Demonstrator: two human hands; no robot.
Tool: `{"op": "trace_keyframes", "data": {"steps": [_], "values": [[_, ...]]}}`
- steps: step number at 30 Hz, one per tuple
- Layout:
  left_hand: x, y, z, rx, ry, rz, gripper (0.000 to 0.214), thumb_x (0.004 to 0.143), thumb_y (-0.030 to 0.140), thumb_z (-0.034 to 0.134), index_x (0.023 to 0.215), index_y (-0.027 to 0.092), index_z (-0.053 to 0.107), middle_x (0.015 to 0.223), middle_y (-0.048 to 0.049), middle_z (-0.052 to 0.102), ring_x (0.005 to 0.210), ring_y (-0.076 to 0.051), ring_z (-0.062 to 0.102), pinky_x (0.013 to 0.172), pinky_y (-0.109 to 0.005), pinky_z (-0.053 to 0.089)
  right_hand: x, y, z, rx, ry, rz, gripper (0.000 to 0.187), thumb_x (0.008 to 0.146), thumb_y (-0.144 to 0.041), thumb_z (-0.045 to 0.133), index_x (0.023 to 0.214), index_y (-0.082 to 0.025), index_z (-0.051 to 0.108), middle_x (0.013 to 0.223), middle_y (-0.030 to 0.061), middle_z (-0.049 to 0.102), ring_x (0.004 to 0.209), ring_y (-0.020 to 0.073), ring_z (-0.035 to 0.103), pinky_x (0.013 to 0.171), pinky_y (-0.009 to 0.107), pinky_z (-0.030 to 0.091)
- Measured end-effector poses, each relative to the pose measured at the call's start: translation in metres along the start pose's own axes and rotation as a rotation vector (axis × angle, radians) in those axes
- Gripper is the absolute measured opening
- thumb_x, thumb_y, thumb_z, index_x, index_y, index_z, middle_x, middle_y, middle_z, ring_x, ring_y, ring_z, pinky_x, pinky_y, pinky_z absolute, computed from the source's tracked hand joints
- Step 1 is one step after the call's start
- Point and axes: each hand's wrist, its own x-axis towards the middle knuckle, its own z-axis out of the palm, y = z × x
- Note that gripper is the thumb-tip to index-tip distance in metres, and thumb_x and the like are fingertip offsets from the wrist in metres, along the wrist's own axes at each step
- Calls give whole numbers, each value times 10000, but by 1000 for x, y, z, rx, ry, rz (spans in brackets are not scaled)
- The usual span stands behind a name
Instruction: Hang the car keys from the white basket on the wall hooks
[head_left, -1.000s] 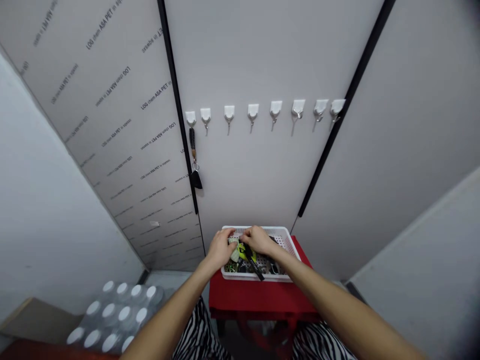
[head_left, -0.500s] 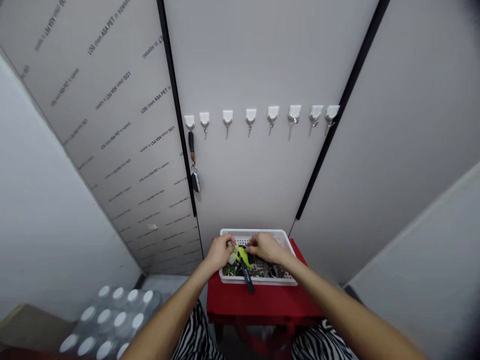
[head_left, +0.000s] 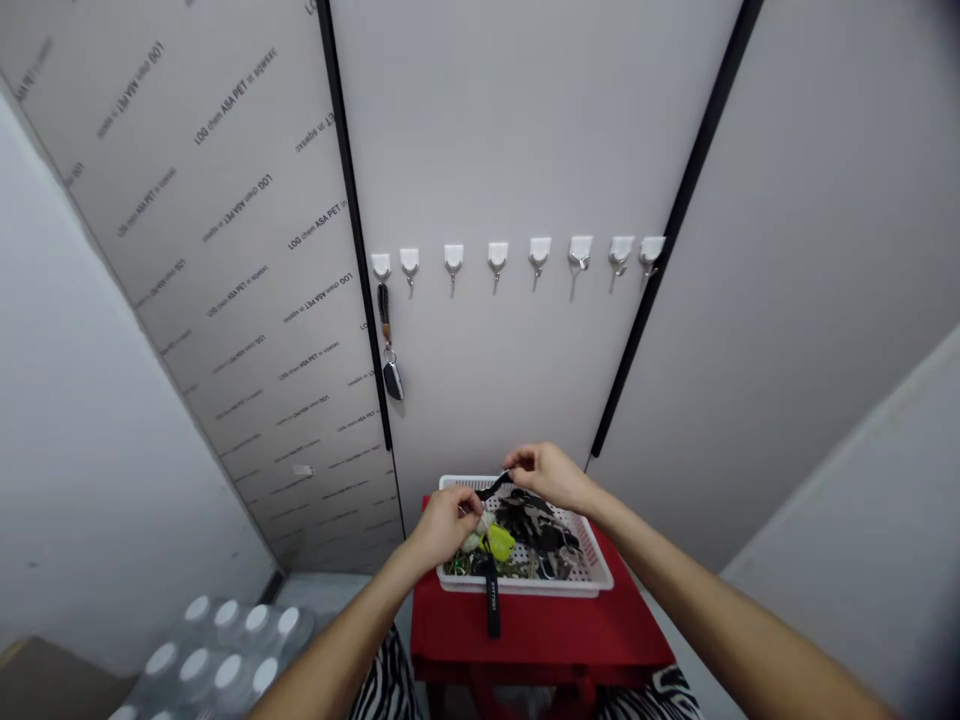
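Black strap (head_left: 493, 600) (lettering too small to read); bottle pack (head_left: 196, 662) cut off below.

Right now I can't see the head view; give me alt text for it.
The right hand pinches a black strap over a white basket of small items; the left hand is near the strap's other end, grip unclear. Beyond, a key fob hangs from the leftmost of eight white hooks.

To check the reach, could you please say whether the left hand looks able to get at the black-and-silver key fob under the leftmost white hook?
Probably yes: from over the white plastic basket, the left hand has no visible obstacle up to the key fob.
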Motion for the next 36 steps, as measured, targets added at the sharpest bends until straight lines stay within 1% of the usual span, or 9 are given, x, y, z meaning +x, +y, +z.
{"op": "trace_keyframes", "data": {"steps": [3,6,10,13,16,21,24,29,36], "values": [[4,17,-6,-22,103,8,193,589,108,408,746,152,511,691,-3,523,619,-86,451,568,-178,351,2,-19,-16,23,33,-112,180,547,-175,421,668,-135,548,583,-6,539,505,68,437,480,165,329],[14,37,-12,-154,177,90,250,650,205,405,881,158,487,837,-32,526,726,-104,459,621,-190,362,7,-38,-27,45,3,-211,179,535,-145,421,677,-140,530,564,-20,521,491,61,429,471,167,326],[33,61,-28,-364,148,125,249,684,286,373,741,111,540,667,-32,550,624,-95,465,562,-185,364,21,-65,-43,161,-23,-255,191,531,-106,398,697,-137,487,518,-34,485,451,51,422,444,167,325],[48,76,-50,-475,254,105,268,652,334,412,677,102,543,543,-5,513,501,-65,421,476,-167,332,33,-86,-58,333,38,-270,156,523,-137,460,678,-137,445,507,-47,457,455,47,419,443,169,326],[60,88,-78,-538,335,146,278,624,360,437,683,111,548,518,11,495,469,-50,402,447,-156,307,47,-103,-68,535,77,-312,227,501,-192,536,680,-145,405,491,-62,450,442,43,417,457,182,339],[81,96,-122,-619,491,127,249,593,348,473,601,107,532,489,20,479,434,-39,399,419,-153,291,82,-131,-67,744,209,-401,230,486,-233,565,601,-148,385,486,-62,453,434,44,434,466,194,365],[95,96,-144,-719,582,103,244,582,339,489,609,99,528,479,22,478,399,-28,388,395,-149,276,111,-153,-64,626,355,-423,168,514,-246,543,561,-136,424,470,-54,448,427,45,427,459,192,369],[118,94,-169,-769,706,61,231,579,330,500,556,101,500,442,33,451,354,-19,363,371,-151,261,146,-183,-64,219,606,-400,124,565,-254,512,573,-130,518,514,-16,520,476,61,453,511,192,371],[141,84,-165,-598,728,-62,210,649,279,429,498,133,428,401,40,376,363,-39,362,393,-171,303,161,-185,-57,-203,698,-361,174,642,-243,448,679,-147,589,668,38,597,616,106,513,585,208,371]]}}
